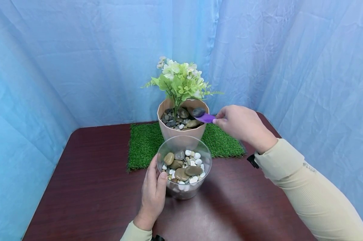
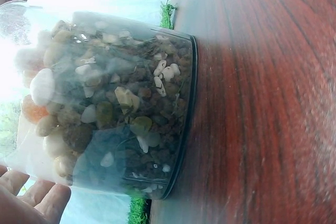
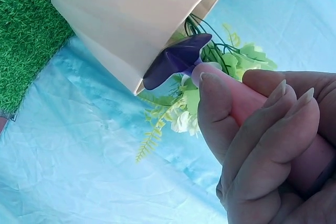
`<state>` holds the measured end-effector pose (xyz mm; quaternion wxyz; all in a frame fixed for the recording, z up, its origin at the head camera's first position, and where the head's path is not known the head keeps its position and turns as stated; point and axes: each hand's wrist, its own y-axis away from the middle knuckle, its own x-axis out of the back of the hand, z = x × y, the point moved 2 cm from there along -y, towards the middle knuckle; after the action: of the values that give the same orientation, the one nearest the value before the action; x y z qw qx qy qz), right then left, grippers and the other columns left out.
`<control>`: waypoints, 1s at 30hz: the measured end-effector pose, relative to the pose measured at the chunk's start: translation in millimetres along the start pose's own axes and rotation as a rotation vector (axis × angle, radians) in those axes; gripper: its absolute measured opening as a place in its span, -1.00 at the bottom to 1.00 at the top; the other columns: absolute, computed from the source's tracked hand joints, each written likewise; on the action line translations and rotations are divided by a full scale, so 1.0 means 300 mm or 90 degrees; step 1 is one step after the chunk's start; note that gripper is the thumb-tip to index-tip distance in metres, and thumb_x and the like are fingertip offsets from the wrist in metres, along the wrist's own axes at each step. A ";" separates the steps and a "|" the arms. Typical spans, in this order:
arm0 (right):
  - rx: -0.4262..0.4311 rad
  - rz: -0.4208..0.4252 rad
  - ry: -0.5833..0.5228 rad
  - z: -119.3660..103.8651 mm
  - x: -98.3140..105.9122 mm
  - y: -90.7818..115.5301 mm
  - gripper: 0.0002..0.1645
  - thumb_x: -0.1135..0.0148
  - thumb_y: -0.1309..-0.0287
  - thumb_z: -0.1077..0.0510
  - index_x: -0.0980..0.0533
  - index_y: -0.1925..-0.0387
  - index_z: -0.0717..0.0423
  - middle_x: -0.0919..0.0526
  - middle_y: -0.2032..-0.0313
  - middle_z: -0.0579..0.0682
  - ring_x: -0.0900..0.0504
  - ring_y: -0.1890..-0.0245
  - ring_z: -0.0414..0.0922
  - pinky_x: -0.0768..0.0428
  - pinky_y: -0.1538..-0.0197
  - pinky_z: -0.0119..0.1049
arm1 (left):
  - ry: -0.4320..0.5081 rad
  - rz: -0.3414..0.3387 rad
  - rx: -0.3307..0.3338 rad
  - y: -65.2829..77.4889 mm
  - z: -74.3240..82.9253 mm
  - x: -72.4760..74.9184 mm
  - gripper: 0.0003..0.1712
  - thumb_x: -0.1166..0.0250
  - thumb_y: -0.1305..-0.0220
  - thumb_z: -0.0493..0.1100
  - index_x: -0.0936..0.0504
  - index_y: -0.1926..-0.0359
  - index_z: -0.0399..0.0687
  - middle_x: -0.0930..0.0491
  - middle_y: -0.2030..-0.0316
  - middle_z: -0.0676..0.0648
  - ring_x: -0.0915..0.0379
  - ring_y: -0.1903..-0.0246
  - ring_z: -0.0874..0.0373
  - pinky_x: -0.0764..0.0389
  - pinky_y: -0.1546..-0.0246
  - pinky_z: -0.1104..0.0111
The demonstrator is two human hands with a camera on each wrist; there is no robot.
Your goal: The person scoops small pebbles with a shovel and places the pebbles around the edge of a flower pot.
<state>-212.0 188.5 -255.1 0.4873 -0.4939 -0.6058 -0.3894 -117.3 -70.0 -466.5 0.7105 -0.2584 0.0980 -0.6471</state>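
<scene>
My right hand (image 1: 241,122) grips the pink handle (image 3: 239,95) of a small garden trowel with a purple blade (image 1: 206,118). A dark stone (image 1: 198,112) rests on the blade, over the right rim of a beige flower pot (image 1: 181,134). The pot holds pebbles and a white-flowered plant (image 1: 183,80). In the right wrist view the blade (image 3: 178,61) is at the pot's mouth. My left hand (image 1: 153,190) holds the left side of a clear plastic container (image 1: 184,194), its thumb near the rim. Brown, grey and white stones (image 1: 181,173) fill much of the container.
The pot stands on a green artificial grass mat (image 1: 142,147) at the back of a dark red-brown wooden table (image 1: 94,187). Light blue curtains (image 1: 79,60) hang behind and on both sides. The clear container stands directly in front of the pot.
</scene>
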 end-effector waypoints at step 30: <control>-0.004 -0.088 0.148 -0.115 0.073 -0.079 -0.72 -0.20 -0.32 0.01 -0.63 0.50 -0.03 -0.54 0.54 -0.02 -0.53 0.47 -0.02 -0.54 0.41 -0.01 | 0.012 0.004 -0.006 -0.001 -0.009 -0.001 -0.26 -0.03 -0.51 -0.36 -0.11 -0.64 -0.09 -0.27 -0.53 -0.18 -0.37 -0.44 -0.11 -0.40 -0.45 0.36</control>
<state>-228.9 155.5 -225.8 0.5245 -0.4039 -0.5765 -0.4789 -118.9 -70.4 -468.5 0.7102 -0.2553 0.1083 -0.6471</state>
